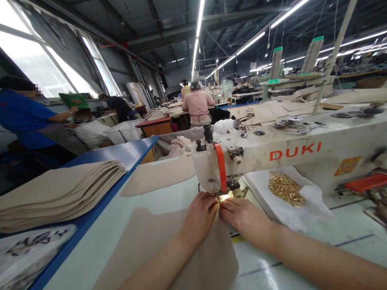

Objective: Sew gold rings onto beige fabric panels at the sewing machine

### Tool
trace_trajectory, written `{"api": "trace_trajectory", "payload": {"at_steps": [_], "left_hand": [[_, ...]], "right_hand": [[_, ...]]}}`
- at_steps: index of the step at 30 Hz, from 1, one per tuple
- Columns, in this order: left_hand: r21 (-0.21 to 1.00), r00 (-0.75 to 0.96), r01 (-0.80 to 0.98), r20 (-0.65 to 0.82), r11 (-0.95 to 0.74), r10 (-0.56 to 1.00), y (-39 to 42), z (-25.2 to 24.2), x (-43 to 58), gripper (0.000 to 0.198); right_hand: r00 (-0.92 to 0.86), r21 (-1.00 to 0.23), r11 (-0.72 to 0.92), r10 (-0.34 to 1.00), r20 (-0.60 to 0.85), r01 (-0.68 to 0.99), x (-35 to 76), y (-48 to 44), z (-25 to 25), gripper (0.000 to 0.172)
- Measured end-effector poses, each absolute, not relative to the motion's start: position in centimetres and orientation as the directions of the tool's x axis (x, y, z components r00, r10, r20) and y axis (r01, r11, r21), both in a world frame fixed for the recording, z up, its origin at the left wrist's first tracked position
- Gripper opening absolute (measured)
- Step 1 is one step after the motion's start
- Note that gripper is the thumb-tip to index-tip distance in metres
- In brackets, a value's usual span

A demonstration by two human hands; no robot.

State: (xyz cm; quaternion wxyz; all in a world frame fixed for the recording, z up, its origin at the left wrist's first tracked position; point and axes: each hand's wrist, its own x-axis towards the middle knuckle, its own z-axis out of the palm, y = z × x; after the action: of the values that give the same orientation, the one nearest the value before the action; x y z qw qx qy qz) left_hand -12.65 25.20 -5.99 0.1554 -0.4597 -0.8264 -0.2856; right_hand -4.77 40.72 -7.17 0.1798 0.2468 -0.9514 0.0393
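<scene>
A white sewing machine [254, 149] marked DUKI stands in front of me, its lamp lighting the needle area. Right under the needle, my left hand [201, 211] and my right hand [242, 215] meet, fingers bent and pressed together. Beneath them lies a beige fabric panel [208, 257], spread over the pale table toward me. Both hands are closed at its edge by the presser foot. Whatever small piece is between the fingertips is hidden. A second beige panel [160, 173] lies flat behind the left hand.
A stack of beige panels [60, 189] rests on the blue table at left, beside a white bag [36, 253] with writing. Gold metal rings [287, 188] sit on white cloth [260, 181] under the machine arm. Co-workers [198, 102] are farther back; thread cones [276, 64] stand at right.
</scene>
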Motion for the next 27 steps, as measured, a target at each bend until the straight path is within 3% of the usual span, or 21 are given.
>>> {"api": "trace_trajectory", "payload": {"at_steps": [16,27], "left_hand": [[0.315,-0.551,0.834,0.488,0.452,0.677,25.3,-5.8,-12.5,0.015],[0.361,-0.554,0.831,0.482,0.423,0.679,24.6,-5.5,-12.1,0.015]], "right_hand": [[-0.814,0.008,0.881,-0.440,0.380,-0.472,-4.6,40.5,-7.3,0.019],[-0.820,-0.063,0.863,-0.450,0.355,-0.501,-3.3,40.6,-6.2,0.009]]}}
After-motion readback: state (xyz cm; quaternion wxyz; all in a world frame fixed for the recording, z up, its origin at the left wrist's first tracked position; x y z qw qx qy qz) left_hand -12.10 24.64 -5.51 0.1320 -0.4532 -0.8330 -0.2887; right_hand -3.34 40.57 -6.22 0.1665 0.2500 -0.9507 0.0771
